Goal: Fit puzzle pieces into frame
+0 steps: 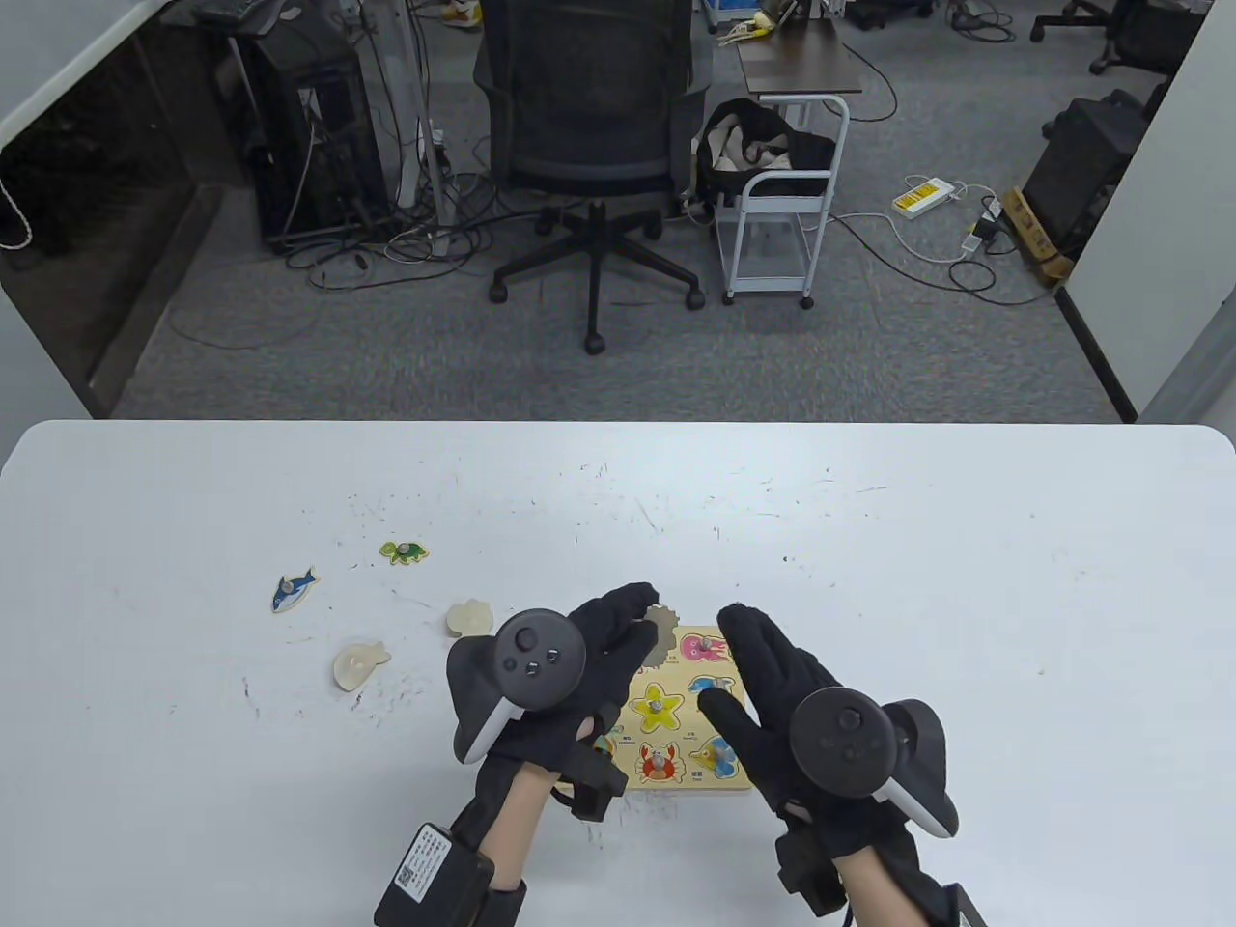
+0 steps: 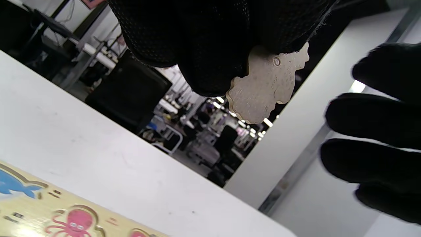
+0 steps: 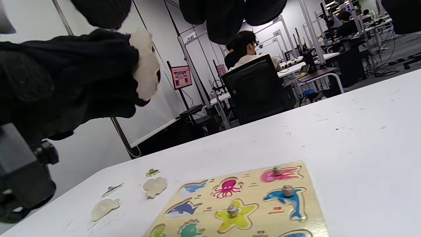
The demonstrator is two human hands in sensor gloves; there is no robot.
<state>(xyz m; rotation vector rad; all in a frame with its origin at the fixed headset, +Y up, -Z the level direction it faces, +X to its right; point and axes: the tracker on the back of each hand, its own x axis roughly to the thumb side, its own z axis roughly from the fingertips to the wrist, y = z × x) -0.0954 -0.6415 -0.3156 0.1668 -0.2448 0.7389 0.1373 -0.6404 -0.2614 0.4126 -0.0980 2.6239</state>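
Observation:
The wooden puzzle frame [image 1: 676, 784] lies on the table near the front, partly under both hands. It also shows in the right wrist view [image 3: 315, 210] and the left wrist view [image 2: 39, 214]. Star [image 1: 660, 708], crab [image 1: 660, 763], pink squid [image 3: 279, 173] and dolphin [image 3: 286, 194] pieces sit in it. My left hand [image 1: 637, 623] pinches a scalloped piece [image 1: 664, 637], plain side up, above the frame's far left corner; the piece is seen close in the left wrist view [image 2: 266, 89]. My right hand [image 1: 744, 666] is open, fingers spread over the frame's right side, holding nothing.
Loose pieces lie left of the frame: a blue shark [image 1: 294, 589], a green turtle [image 1: 403, 552], and two plain face-down pieces [image 1: 470, 618] [image 1: 359, 664]. An office chair [image 1: 589, 145] and a white cart [image 1: 772, 203] stand beyond the table's far edge.

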